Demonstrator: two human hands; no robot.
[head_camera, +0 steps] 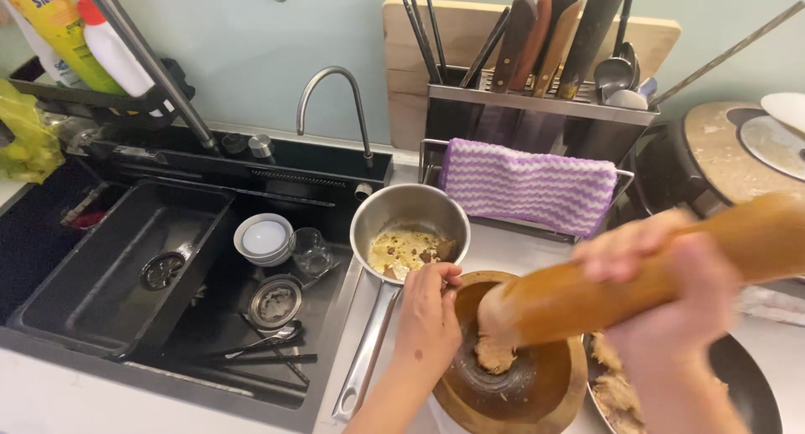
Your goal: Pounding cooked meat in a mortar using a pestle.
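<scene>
Wooden mortar (511, 384) sits on the counter just right of the black sink (126, 275), near the bottom edge of view. Your left hand (428, 317) is clamped on the mortar's left rim, fingers curled over the edge, likely to stop the bowl sliding under the blows. Your right hand (671, 291), right of the mortar, is wrapped tight around the shaft of the big wooden pestle (620, 283). The pestle comes in at a slant from the upper right, its blunt end down inside the mortar, pressed into a lump of tan paste (495, 354). That slant lets you grind against the wall of the bowl. The right hand is motion-blurred, so the exact finger placement can't be read.

A steel saucepan (411, 228) stands directly behind the mortar, touching or nearly touching it, with yellowish scraps in it and its long handle running down along the mortar's left. A dark pan (746, 384) holding more tan mash lies just right of the mortar, partly under your right arm. Behind the mortar, further back, a purple-and-white striped cloth (528, 187) hangs on the knife rack (537, 103). Well left of the mortar, small bowls (264, 237), a glass (312, 251) and chopsticks (260, 350) lie in the sink.
</scene>
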